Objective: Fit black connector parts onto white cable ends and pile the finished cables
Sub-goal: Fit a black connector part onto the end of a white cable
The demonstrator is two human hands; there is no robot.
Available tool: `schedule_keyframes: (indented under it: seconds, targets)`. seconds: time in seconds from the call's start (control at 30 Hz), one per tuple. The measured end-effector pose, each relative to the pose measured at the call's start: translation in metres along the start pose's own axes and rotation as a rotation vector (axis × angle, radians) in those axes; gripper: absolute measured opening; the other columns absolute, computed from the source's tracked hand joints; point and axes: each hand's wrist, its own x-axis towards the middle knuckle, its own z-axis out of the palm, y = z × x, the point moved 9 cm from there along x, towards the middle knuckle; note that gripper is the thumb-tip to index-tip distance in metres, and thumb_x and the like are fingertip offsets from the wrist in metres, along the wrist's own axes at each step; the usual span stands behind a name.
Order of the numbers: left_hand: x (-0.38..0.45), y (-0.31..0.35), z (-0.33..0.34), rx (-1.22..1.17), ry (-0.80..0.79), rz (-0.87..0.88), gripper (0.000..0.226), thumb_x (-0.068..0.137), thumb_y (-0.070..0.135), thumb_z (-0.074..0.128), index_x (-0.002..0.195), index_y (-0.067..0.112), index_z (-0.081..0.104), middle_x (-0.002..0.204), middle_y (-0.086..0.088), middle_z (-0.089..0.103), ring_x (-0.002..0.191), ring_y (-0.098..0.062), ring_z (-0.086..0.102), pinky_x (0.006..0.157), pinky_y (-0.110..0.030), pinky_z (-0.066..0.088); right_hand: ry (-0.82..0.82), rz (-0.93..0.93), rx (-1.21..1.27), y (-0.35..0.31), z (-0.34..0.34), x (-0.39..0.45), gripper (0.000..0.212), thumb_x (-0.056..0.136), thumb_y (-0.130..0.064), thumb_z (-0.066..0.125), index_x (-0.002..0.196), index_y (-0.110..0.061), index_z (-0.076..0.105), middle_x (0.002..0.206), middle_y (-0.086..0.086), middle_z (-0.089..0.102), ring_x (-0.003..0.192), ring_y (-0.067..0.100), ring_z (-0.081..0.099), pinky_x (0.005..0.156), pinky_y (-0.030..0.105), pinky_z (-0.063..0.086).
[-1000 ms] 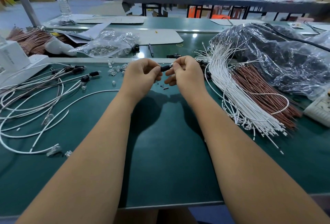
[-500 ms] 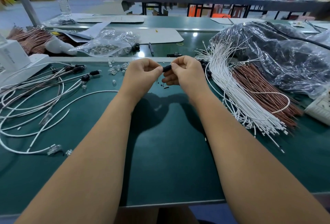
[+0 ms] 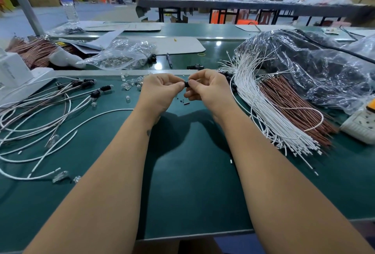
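Note:
A small black connector part [image 3: 186, 84] sits between my two hands above the green table [image 3: 192, 172]. My left hand [image 3: 160, 91] pinches its left end with curled fingers. My right hand [image 3: 207, 89] pinches its right end the same way. Most of the part is hidden by my fingertips. A thick bundle of white cables [image 3: 269, 107] lies to the right, beside brown cables [image 3: 294, 107]. On the left lies a loose pile of white cables with black connectors fitted [image 3: 85, 87].
Clear plastic caps [image 3: 129, 83] are scattered behind my left hand. A bag of small parts [image 3: 119, 55], a pen [image 3: 169, 60] and a large dark plastic bag [image 3: 316, 67] lie further back. A power strip [image 3: 361, 124] lies at the right edge, a white box [image 3: 14, 71] at the left.
My fingertips have closed in on the black part, so less of it shows. Both hands stay at the same spot over the table.

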Motion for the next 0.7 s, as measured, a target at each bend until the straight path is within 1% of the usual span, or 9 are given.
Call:
schedule_keyframes:
  seconds: [0.17, 0.2, 0.27, 0.33, 0.4, 0.47, 0.5, 0.6, 0.7]
  targets:
    - [0.000, -0.001, 0.004, -0.051, -0.019, -0.001, 0.010, 0.088, 0.009, 0.066, 0.079, 0.013, 0.069, 0.041, 0.016, 0.046, 0.036, 0.000, 0.035, 0.040, -0.010, 0.029, 0.036, -0.022, -0.017, -0.009, -0.006, -0.002, 0.003, 0.093, -0.002, 0.058, 0.091, -0.003, 0.060, 0.069, 0.008, 0.064, 0.052, 0.012, 0.063, 0.054, 0.024, 0.053]
    - [-0.002, -0.001, 0.005, -0.026, -0.019, 0.013, 0.009, 0.088, 0.011, 0.067, 0.080, 0.014, 0.070, 0.042, 0.016, 0.048, 0.037, 0.000, 0.036, 0.040, -0.009, 0.030, 0.054, -0.052, -0.125, -0.014, -0.011, -0.002, 0.005, 0.094, -0.006, 0.058, 0.091, -0.004, 0.062, 0.070, 0.008, 0.065, 0.053, 0.014, 0.064, 0.055, 0.027, 0.053]
    - [-0.004, 0.000, 0.006, 0.042, -0.021, 0.042, 0.007, 0.088, 0.016, 0.069, 0.081, 0.016, 0.071, 0.052, 0.009, 0.056, 0.044, -0.001, 0.042, 0.046, -0.009, 0.033, 0.116, -0.154, -0.535, -0.030, -0.027, 0.000, 0.012, 0.095, -0.016, 0.055, 0.088, -0.011, 0.063, 0.073, 0.003, 0.064, 0.063, 0.020, 0.063, 0.059, 0.032, 0.050]
    - [-0.004, -0.001, 0.006, 0.091, -0.028, 0.057, 0.009, 0.087, 0.020, 0.070, 0.078, 0.022, 0.071, 0.066, -0.004, 0.059, 0.056, -0.007, 0.046, 0.052, -0.011, 0.037, 0.245, -0.190, -0.869, -0.039, -0.053, 0.000, 0.016, 0.097, -0.018, 0.049, 0.090, -0.015, 0.063, 0.074, -0.002, 0.059, 0.066, 0.017, 0.055, 0.056, 0.027, 0.041]
    - [-0.003, -0.004, 0.006, 0.107, -0.036, 0.053, 0.010, 0.086, 0.023, 0.071, 0.076, 0.024, 0.070, 0.068, -0.004, 0.059, 0.057, -0.007, 0.047, 0.054, -0.010, 0.039, 0.430, -0.109, -0.966, -0.039, -0.091, -0.003, 0.018, 0.096, -0.010, 0.046, 0.095, -0.012, 0.064, 0.081, 0.001, 0.058, 0.066, 0.014, 0.048, 0.051, 0.022, 0.029]
    - [-0.002, -0.006, 0.008, 0.123, -0.055, 0.039, 0.011, 0.086, 0.024, 0.071, 0.075, 0.024, 0.070, 0.066, 0.000, 0.060, 0.056, -0.003, 0.048, 0.056, -0.011, 0.040, 0.580, 0.024, -0.989, -0.031, -0.125, -0.008, 0.022, 0.091, -0.003, 0.046, 0.102, -0.006, 0.065, 0.102, 0.011, 0.059, 0.082, 0.024, 0.053, 0.057, 0.025, 0.036]
    - [-0.002, -0.007, 0.010, 0.139, -0.064, 0.035, 0.012, 0.086, 0.026, 0.071, 0.075, 0.024, 0.070, 0.064, 0.001, 0.060, 0.054, -0.003, 0.047, 0.056, -0.012, 0.040, 0.614, 0.103, -1.008, -0.024, -0.137, -0.011, 0.024, 0.089, -0.003, 0.047, 0.107, -0.004, 0.064, 0.114, 0.015, 0.057, 0.095, 0.030, 0.055, 0.066, 0.029, 0.042]
    - [-0.002, -0.009, 0.012, 0.177, -0.082, 0.026, 0.013, 0.086, 0.030, 0.071, 0.075, 0.022, 0.070, 0.064, 0.000, 0.060, 0.054, -0.005, 0.046, 0.059, -0.017, 0.042, 0.584, 0.345, -1.078, -0.007, -0.150, -0.018, 0.030, 0.090, -0.010, 0.048, 0.118, -0.002, 0.056, 0.129, 0.020, 0.051, 0.116, 0.037, 0.047, 0.085, 0.039, 0.042]
    - [-0.003, -0.009, 0.013, 0.175, -0.098, 0.024, 0.013, 0.086, 0.031, 0.070, 0.077, 0.022, 0.070, 0.073, -0.018, 0.064, 0.065, -0.013, 0.051, 0.070, -0.027, 0.045, 0.533, 0.416, -1.040, 0.009, -0.153, -0.014, 0.030, 0.090, -0.012, 0.048, 0.118, -0.005, 0.055, 0.128, 0.018, 0.053, 0.119, 0.037, 0.049, 0.096, 0.045, 0.045]
